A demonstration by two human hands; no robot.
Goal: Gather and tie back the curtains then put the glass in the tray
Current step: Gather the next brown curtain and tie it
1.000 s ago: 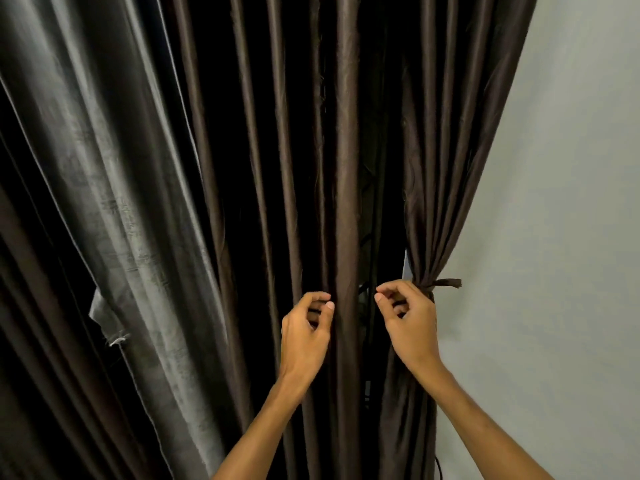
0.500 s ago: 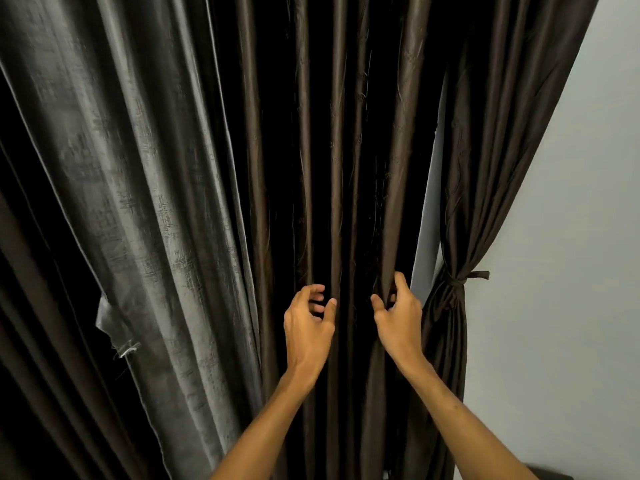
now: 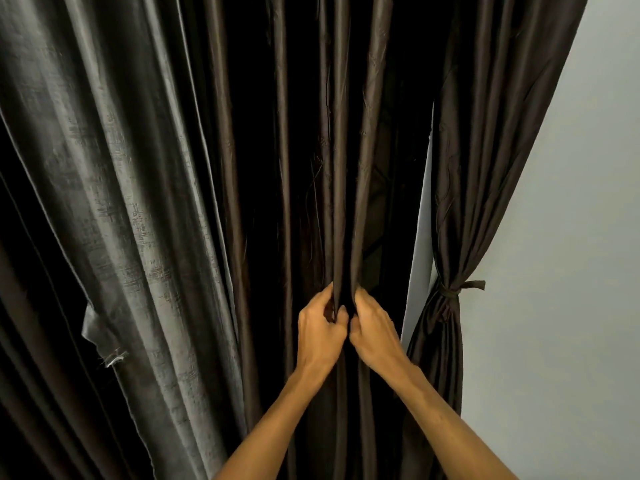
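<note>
A dark brown curtain (image 3: 284, 168) hangs in long vertical folds across the middle of the view. My left hand (image 3: 320, 330) and my right hand (image 3: 372, 330) are side by side, both pinching the same two folds together at about waist height. To the right, another brown curtain panel (image 3: 485, 150) is gathered and bound by a tie-back (image 3: 453, 291) with a short loose end pointing right. No glass or tray is in view.
A lighter, greyish curtain (image 3: 114, 202) hangs on the left with a frayed tab (image 3: 104, 344) sticking out. A pale wall (image 3: 571, 271) fills the right side. A narrow strip of wall shows between the two brown panels.
My right hand left the tied panel and moved left. Both hands came together and closed on folds of the middle curtain. The view shifted left, so the tied panel now sits further right.
</note>
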